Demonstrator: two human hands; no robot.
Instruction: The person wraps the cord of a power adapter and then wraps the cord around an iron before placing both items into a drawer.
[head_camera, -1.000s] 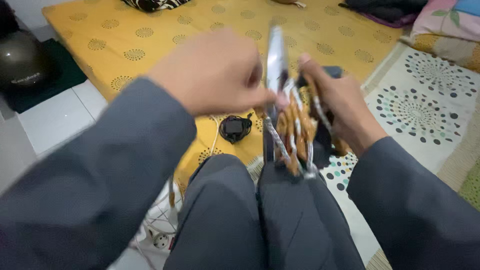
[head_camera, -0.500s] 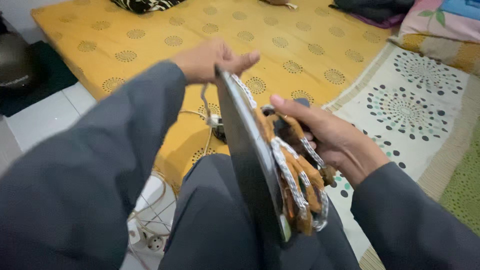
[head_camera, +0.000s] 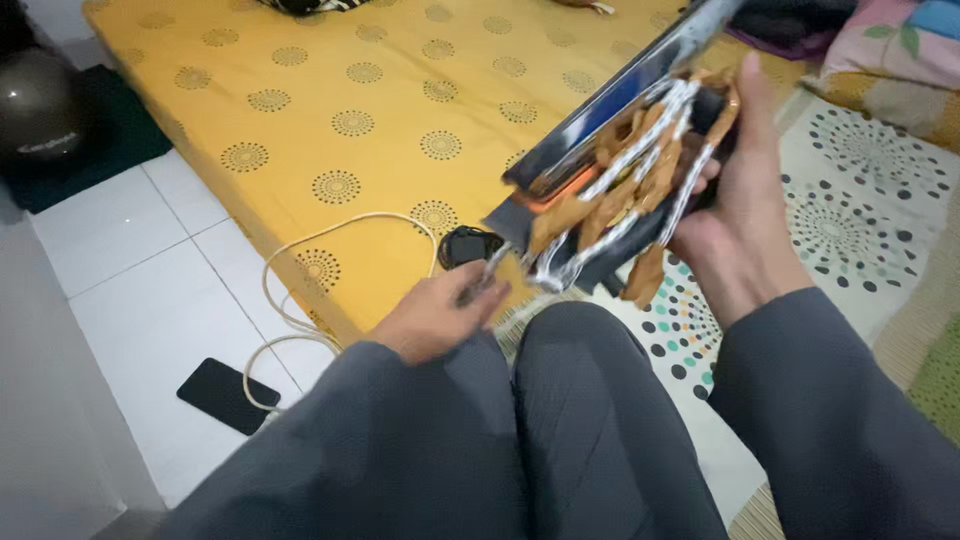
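1. Comparing with half a second back: the left hand (head_camera: 440, 318) has let go of the top of the shiny snack packet (head_camera: 610, 150) and dropped down to the knee, right by the packet's lower corner. Its grip looks loosely closed around something thin and pale hanging there, a strip or a cord end; too blurry to say which.

2. That packet has swung from upright over the lap to tilted, top end pointing up and away toward the far right corner of the yellow mattress (head_camera: 330, 110). The right hand (head_camera: 735, 215) carries it alone now from underneath, fingers spread wide under the back, thumb up.

3. My read: the tugging at the top is over and the work has moved to the bottom edge.

4. Package details: flat, silvery mirror-like face, an orange band near the low end, and brown twisty snack pictures with white stripes on the side facing the right palm.

5. Elsewhere: a black phone (head_camera: 226, 395) lies on the white floor tiles off the mattress's near edge, a pale cable (head_camera: 290, 250) loops from there to a black charger (head_camera: 470, 245) at that edge.
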